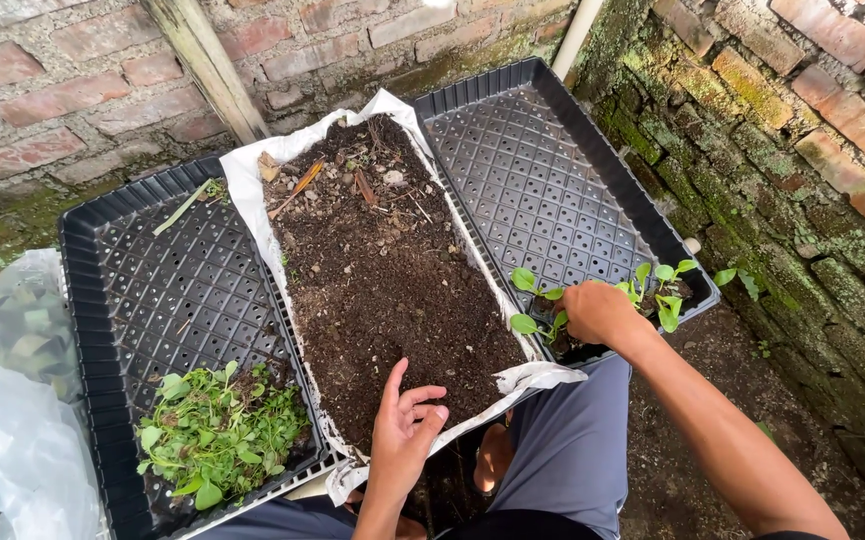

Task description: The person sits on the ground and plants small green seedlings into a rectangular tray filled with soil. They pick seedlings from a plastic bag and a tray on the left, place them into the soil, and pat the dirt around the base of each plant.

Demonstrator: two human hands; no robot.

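Observation:
A long bed of dark soil (382, 270) lies on white plastic sheeting (242, 180) between two black perforated trays. My left hand (404, 430) rests on the near end of the soil, thumb raised and fingers curled, with nothing visible in it. My right hand (597, 312) is at the near corner of the right tray (542, 180), knuckles up, fingers pressed down among small green seedlings (652, 285). Whether it grips a seedling is hidden. The left tray (167, 290) holds a clump of small leafy plants (220, 435) at its near end.
Brick walls stand behind and to the right, the right one mossy (782, 170). A wooden post (207, 65) leans at the back. A clear plastic bag (7, 400) lies at the left. My knees in grey shorts (562, 450) are below the trays.

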